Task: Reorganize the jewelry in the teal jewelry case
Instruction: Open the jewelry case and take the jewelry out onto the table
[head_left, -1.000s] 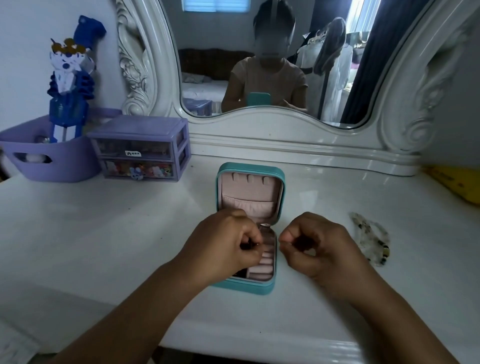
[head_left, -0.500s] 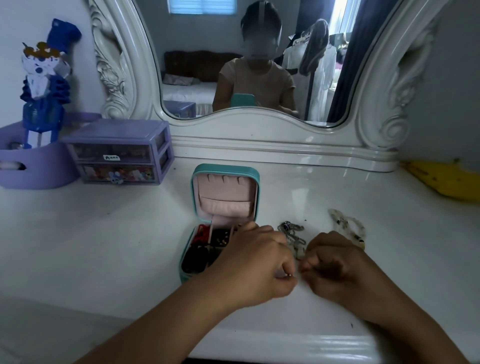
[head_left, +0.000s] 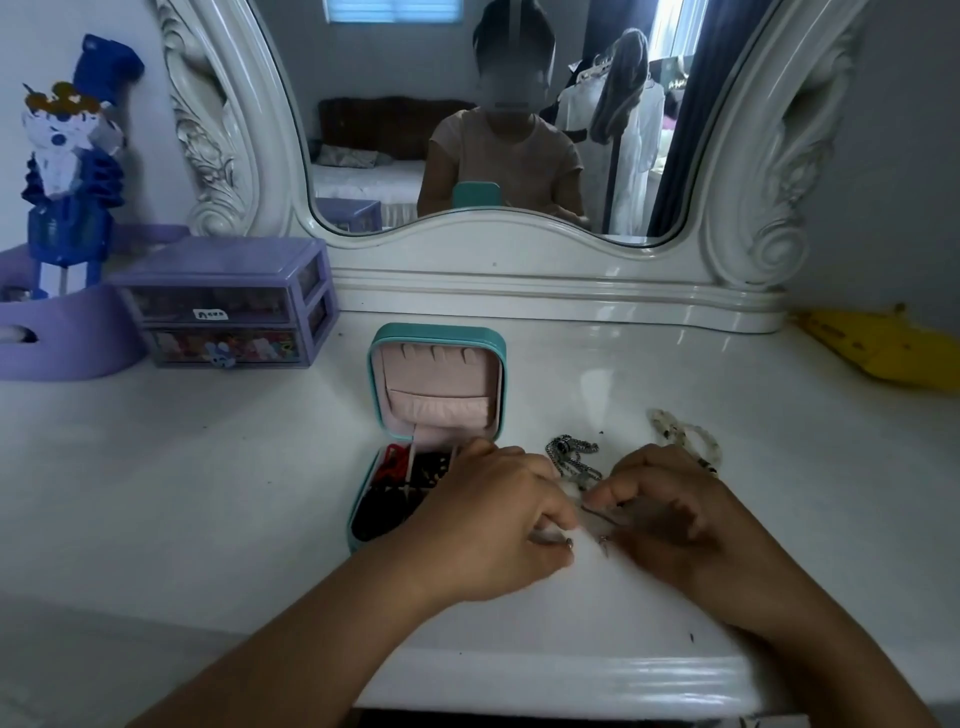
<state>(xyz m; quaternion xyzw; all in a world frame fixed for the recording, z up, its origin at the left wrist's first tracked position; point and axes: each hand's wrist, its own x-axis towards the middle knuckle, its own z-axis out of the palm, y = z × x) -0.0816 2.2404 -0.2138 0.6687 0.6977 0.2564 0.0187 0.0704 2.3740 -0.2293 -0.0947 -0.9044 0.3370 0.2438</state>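
A: How do the hands stand?

B: Both sit at lower centre of the frame, close together, knuckles up. The left hand (head_left: 498, 525) has its fingers curled in, and a small metal piece (head_left: 569, 543) shows at its fingertips; it looks pinched there, though it is too small to name. The right hand (head_left: 670, 512) is curled too, thumb and forefinger nipping a thin dark strand (head_left: 597, 513) that runs toward the left hand. A second tiny metal piece (head_left: 604, 541) lies on the table between them.

A: And the case?

B: The teal jewelry case (head_left: 436, 415) stands open at centre, just left of the left hand, pink lid upright, red and dark pieces in its tray. The left hand overlaps its right edge.

A: What is nearby?

B: A silver chain (head_left: 574, 460) lies heaped just above the gap between the hands, and a pale beaded bracelet (head_left: 685, 434) lies above the right hand. The white table (head_left: 208, 493) has bare surface at left and far right; its front edge runs just below the wrists. A purple drawer box (head_left: 228, 301) sits at upper left, a yellow object (head_left: 883, 348) at right.
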